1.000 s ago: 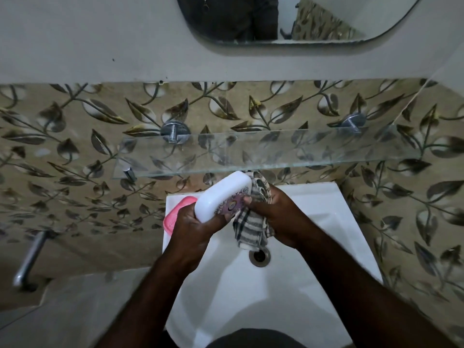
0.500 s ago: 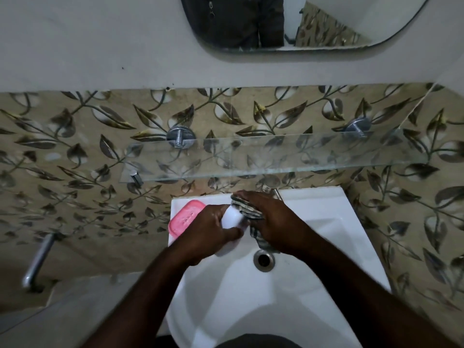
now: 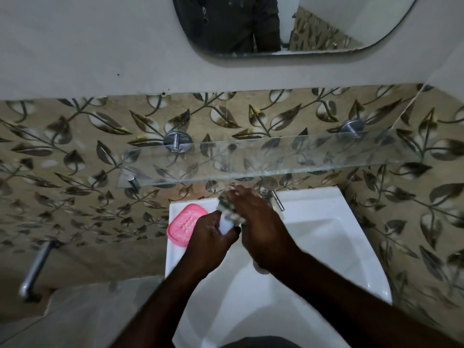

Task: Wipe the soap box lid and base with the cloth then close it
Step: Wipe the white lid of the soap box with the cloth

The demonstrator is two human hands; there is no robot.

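Over the white sink (image 3: 326, 247) my left hand (image 3: 211, 244) grips the white soap box lid (image 3: 224, 226), mostly hidden between both hands. My right hand (image 3: 258, 222) holds the checked cloth (image 3: 229, 209) bunched against the lid's far side. The pink soap box base (image 3: 187, 224) lies open side up on the sink's back left corner, just left of my left hand and apart from it.
A chrome tap (image 3: 272, 195) stands at the back of the sink, right beside my right hand. A glass shelf (image 3: 251, 159) juts out just above the hands. A mirror (image 3: 288, 26) hangs higher up. A metal handle (image 3: 35, 270) sticks out at the lower left.
The lid was held up and tilted with its inside showing; now it is lower, covered by both hands. The cloth has moved over the lid's far end, and the hands shifted back toward the tap.
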